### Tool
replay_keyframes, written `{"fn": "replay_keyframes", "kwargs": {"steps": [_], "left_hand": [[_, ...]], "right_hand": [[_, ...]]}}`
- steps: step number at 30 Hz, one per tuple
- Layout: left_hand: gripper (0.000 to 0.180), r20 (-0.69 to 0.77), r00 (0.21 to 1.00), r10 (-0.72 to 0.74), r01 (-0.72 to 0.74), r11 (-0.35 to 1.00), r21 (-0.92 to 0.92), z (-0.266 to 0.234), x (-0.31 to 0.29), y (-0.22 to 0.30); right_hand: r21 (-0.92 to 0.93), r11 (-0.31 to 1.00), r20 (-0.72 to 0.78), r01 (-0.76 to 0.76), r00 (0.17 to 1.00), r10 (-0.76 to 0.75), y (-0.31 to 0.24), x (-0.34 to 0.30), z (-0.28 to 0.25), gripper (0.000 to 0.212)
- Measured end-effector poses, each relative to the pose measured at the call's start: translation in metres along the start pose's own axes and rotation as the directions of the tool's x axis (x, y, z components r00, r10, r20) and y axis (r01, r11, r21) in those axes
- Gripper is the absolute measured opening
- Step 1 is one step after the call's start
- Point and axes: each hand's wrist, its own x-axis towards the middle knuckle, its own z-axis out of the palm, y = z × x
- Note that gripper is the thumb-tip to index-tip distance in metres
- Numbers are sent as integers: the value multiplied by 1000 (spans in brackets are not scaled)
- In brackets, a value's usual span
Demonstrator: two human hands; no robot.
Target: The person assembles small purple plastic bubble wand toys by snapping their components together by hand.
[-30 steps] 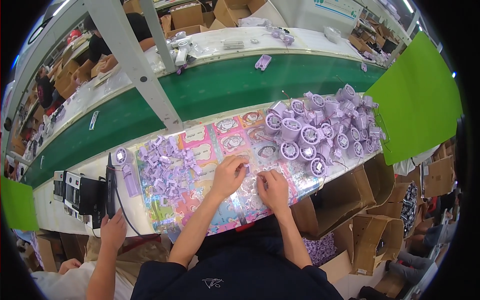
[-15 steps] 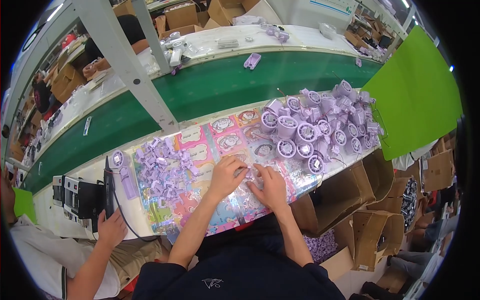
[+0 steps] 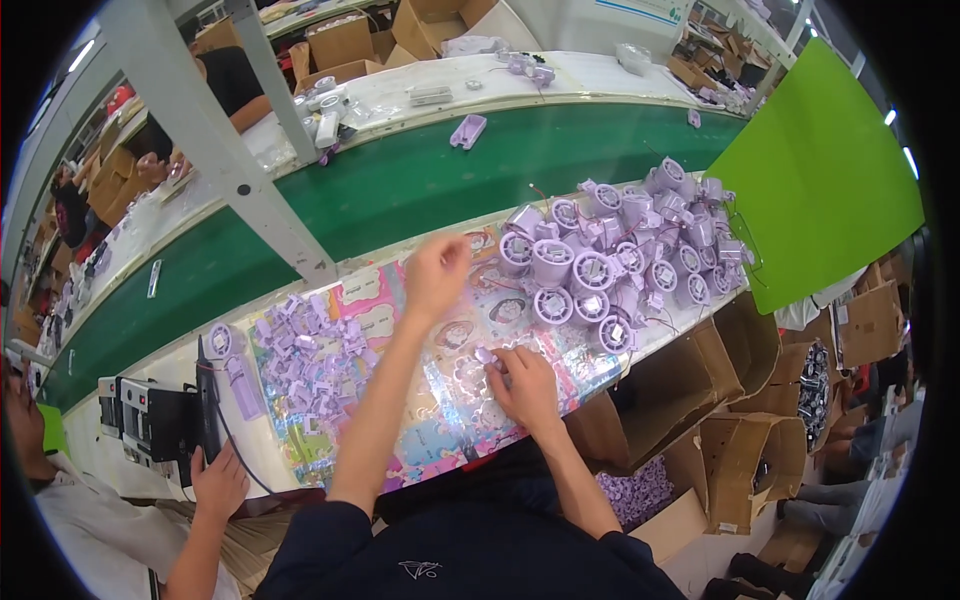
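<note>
My right hand (image 3: pixel 526 386) is closed, its thumb and fingers pinching a small lilac plastic part (image 3: pixel 486 356) just above the colourful printed sheet (image 3: pixel 430 437). My left hand (image 3: pixel 437 275) is raised over the far part of the sheet, left of a heap of lilac fan housings (image 3: pixel 592 270). Motion smears its curled fingers, and whether it holds anything cannot be made out. On the left half of the sheet lies a pile of small lilac plastic parts (image 3: pixel 310 350). Thin wires stick out from several housings.
A green conveyor belt (image 3: pixel 400 160) runs behind the table, with a lilac shell (image 3: pixel 468 132) on it. A grey post (image 3: pixel 215 130) rises at left. Left of me, a co-worker's hand (image 3: pixel 220 483) is by a black device (image 3: pixel 160 420). Cardboard boxes (image 3: pixel 660 400) stand at right below a green board (image 3: pixel 815 190).
My left hand has left my right hand and moved up and away, toward the far edge of the sheet. My right hand stays low with the small part. The whole view has shifted slightly.
</note>
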Motion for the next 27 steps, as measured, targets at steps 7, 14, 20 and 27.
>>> {"fn": "replay_keyframes", "kwargs": {"steps": [7,14,20,27], "left_hand": [[27,23,999,36,-42,921,387,30,133,-80],[47,81,997,-15,-47,704,708,69,194,-122],[41,62,968,-242,99,600,794,71,230,-157],[29,51,986,-159,74,692,718,59,201,-116]], "right_hand": [[30,998,-2,-63,998,63,-4,3,7,20],[47,997,-66,-64,996,67,5,4,3,19],[95,986,14,-134,991,134,2,6,6,18],[80,990,-25,-116,993,118,3,7,4,19]]}}
